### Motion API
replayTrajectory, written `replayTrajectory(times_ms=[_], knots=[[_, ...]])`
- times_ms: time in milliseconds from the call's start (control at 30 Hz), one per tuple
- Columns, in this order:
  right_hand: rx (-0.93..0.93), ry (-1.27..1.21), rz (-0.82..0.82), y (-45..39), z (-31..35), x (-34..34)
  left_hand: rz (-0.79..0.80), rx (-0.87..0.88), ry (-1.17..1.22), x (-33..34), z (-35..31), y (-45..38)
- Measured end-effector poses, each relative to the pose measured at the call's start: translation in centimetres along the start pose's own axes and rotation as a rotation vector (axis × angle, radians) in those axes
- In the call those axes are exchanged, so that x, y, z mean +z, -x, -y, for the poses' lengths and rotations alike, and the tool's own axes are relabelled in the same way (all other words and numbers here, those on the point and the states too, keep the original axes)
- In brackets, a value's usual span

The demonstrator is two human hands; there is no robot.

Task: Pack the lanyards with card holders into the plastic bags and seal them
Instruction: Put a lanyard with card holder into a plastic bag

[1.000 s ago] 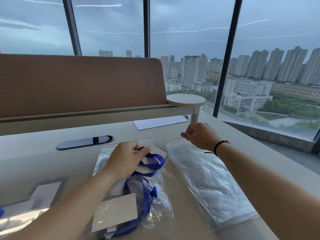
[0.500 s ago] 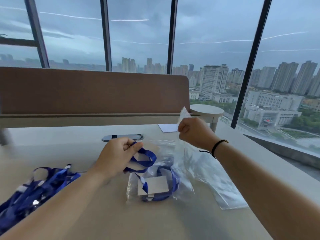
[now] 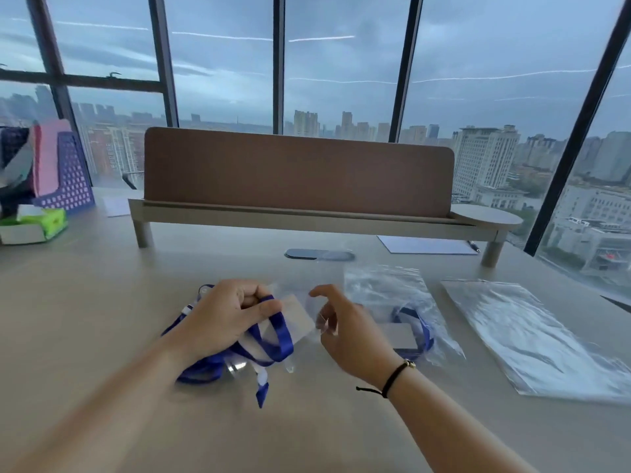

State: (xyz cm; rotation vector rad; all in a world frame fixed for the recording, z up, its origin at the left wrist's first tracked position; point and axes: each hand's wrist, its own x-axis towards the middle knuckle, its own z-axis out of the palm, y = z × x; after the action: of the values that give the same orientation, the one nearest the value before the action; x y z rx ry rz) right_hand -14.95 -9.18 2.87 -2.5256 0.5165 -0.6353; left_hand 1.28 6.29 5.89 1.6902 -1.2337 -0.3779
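Holding a blue lanyard (image 3: pixel 273 339) in curled fingers, the left hand (image 3: pixel 225 315) keeps it just above the desk (image 3: pixel 102 302). Its clear card holder (image 3: pixel 293 319) sticks out toward the right hand (image 3: pixel 348 332), whose fingers are loose and hold nothing. To the right lies a packed bag (image 3: pixel 403 312), then a pile of empty bags (image 3: pixel 532 339).
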Motion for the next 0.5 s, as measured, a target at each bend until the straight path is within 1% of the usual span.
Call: replayTrajectory(times_ms=[100,200,300,367,433,500], knots=[[0.016,-0.008,-0.055,0.5,0.2,1.9,0.026,-0.033,0.008,-0.4,1.3,1.1],[-0.005,0.013,-0.105,0.8,0.2,2.7,0.035,-0.017,-0.038,0.3,2.0,2.0],[0.019,-0.078,-0.18,1.1,-0.2,2.5,0.024,-0.013,-0.053,1.2,2.6,2.4],[0.063,-0.124,-0.185,1.4,-0.5,2.3,-0.024,-0.011,-0.012,1.9,2.6,2.4],[0.112,-0.165,-0.168,1.6,-0.9,2.3,-0.119,0.016,0.03,2.4,2.0,2.2],[0.162,-0.228,-0.16,1.7,-1.2,2.1,-0.212,-0.001,0.124,2.5,1.3,2.0]])
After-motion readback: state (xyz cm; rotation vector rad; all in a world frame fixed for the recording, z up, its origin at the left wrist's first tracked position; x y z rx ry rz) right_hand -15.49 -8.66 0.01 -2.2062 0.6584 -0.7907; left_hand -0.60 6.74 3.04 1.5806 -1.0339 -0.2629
